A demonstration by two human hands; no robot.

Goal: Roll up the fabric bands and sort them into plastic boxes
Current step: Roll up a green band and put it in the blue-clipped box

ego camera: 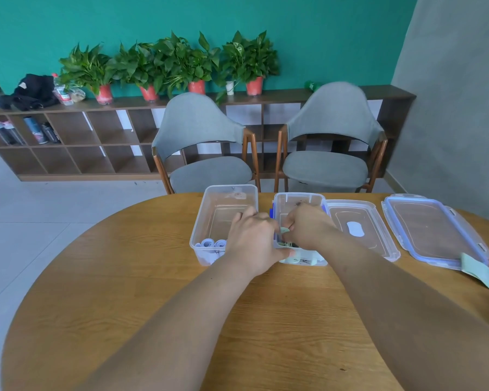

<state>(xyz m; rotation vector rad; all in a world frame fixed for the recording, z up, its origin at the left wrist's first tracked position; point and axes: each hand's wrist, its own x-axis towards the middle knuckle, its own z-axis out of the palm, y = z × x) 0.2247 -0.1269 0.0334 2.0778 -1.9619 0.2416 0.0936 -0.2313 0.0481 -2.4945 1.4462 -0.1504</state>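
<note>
On the oval wooden table [124, 277], two clear plastic boxes are sitting side by side at the far edge: left box [226, 193], right box [299, 196] with a blue latch. Two lids are lying flat to the right of them, a plain lid [378, 221] and a blue-rimmed lid [435, 232]. A flat green band [483, 273] is trailing off beside the blue-rimmed one. Pale rolled bands [209, 244] are resting at the near end of the left box. Behind the table two grey chairs [203, 153] are facing in; a low cubby shelf [68, 142] along the teal wall is carrying potted plants [175, 63] and a black garment [31, 91]. Both forearms are reaching forward, converging over the right box. Right hand [308, 224] is pinching a green roll [284, 231] with curled fingers, just above the box's near end. Left hand [254, 244] is curling toward the same roll, thumb lying along the box's near rim; fingertips hidden, can't tell if they're gripping.
</note>
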